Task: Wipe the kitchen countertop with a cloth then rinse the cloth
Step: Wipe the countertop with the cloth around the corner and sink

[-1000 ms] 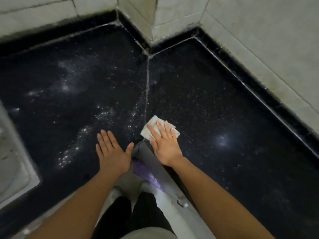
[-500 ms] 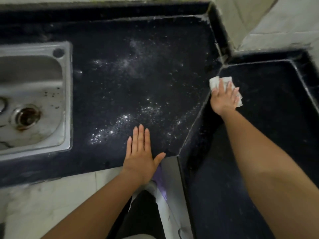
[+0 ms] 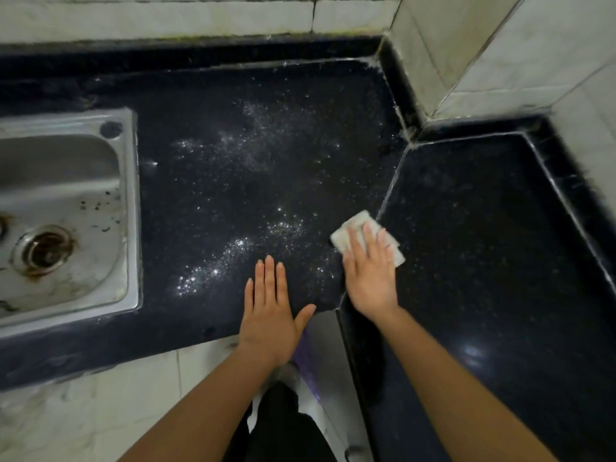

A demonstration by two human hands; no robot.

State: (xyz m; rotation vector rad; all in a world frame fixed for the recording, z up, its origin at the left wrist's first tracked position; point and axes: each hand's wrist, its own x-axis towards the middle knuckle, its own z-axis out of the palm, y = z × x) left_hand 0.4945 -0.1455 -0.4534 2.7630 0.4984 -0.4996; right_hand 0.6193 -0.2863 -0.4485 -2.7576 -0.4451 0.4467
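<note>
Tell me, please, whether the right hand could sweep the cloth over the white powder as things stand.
Probably yes: the right hand presses the cloth flat on the counter just right of the powder, nothing between. The left hand, flat nearby, may need shifting.

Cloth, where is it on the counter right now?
In the head view the cloth lies right of centre on the dark countertop, over the seam between its two slabs, pressed flat under the right hand, just right of the left hand.

Powder-dusted black countertop (image 3: 483,245) under cloth (image 3: 353,228)
</note>
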